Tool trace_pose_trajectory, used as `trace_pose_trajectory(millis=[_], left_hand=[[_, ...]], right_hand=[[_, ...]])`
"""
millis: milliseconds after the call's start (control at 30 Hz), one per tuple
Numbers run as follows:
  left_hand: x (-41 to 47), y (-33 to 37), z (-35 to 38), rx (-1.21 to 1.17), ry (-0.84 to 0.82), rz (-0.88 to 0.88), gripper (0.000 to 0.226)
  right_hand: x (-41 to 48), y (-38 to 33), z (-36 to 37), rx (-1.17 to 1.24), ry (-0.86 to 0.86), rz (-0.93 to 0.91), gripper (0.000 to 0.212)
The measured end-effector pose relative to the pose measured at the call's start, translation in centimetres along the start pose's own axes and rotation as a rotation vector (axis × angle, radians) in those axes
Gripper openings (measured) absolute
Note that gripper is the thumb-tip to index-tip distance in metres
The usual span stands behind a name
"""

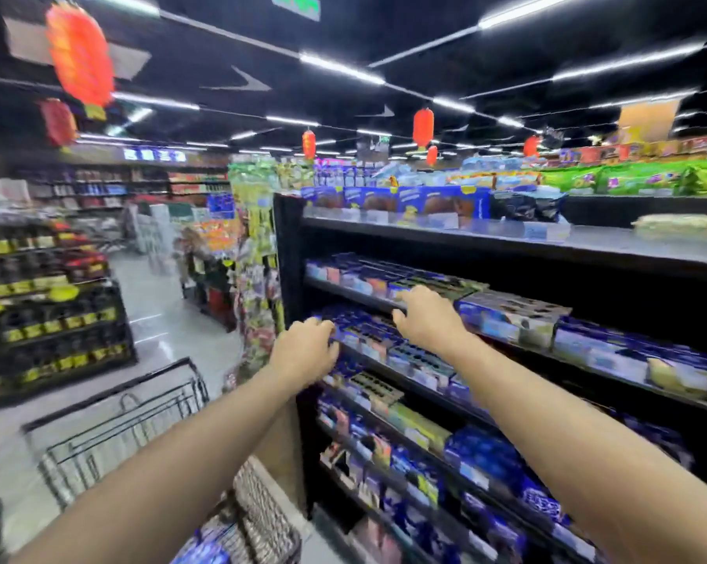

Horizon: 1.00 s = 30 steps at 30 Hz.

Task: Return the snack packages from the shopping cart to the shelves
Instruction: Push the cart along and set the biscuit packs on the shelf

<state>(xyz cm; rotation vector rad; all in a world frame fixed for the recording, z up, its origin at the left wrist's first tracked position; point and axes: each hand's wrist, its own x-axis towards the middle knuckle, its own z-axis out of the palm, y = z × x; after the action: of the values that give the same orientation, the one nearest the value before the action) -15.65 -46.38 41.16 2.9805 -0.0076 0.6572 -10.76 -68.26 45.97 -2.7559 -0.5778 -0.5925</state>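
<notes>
Rows of blue snack packages [388,343] fill a dark shelf unit [486,244] on my right. My left hand [303,352] reaches the left end of the third shelf, its fingers curled over a blue package at the row's front. My right hand [425,315] lies a little higher and to the right, fingers on the boxed packages [510,315] at the second shelf's edge, holding nothing that I can make out. The wire shopping cart [119,421] stands at the lower left under my left arm, with blue packages [209,553] in its basket. The view is motion-blurred.
An aisle with a shiny floor [156,303] runs ahead on the left, between this unit and a low dark shelf [50,319] of yellow-tagged goods. Hanging snack strips [258,258] cover the unit's end. Red lanterns [81,54] hang from the ceiling.
</notes>
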Motion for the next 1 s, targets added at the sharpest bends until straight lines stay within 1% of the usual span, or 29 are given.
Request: trace_pose_trajectory(millis=[67,133,267,367,533,700,800,1000], left_hand=[[-1.9,-5.6,0.8,0.011,-0.050,-0.077,0.040],[-3.7,-10.3,1.3,0.020,-0.090,-0.164,0.036],[-7.2,-18.1,2.9,0.049,-0.103,-0.302,0.040],[-9.5,-23.4,4.9,0.076,-0.147,-0.418,0.039],[-11.9,-31.7,8.4,0.135,-0.280,-0.581,0.040],[-12.1,-38.0,11.2,0.133,-0.395,-0.746,0.044],[-11.6,-40.8,13.6,0.133,-0.434,-0.790,0.041],[-12.9,-45.1,19.9,0.120,-0.515,-0.878,0.042]], right_hand=[[1.1,-4.5,3.8,0.033,-0.058,-0.056,0.038],[2.0,-8.7,7.5,0.064,-0.139,-0.099,0.039],[3.9,-15.9,14.9,0.119,-0.275,-0.208,0.038],[5.5,-20.2,20.6,0.143,-0.411,-0.288,0.034],[8.3,-26.2,30.1,0.196,-0.588,-0.421,0.043],[11.2,-30.7,37.8,0.237,-0.787,-0.481,0.047],[13.0,-32.4,42.7,0.247,-0.890,-0.506,0.047],[15.3,-34.6,52.3,0.229,-1.078,-0.477,0.044]])
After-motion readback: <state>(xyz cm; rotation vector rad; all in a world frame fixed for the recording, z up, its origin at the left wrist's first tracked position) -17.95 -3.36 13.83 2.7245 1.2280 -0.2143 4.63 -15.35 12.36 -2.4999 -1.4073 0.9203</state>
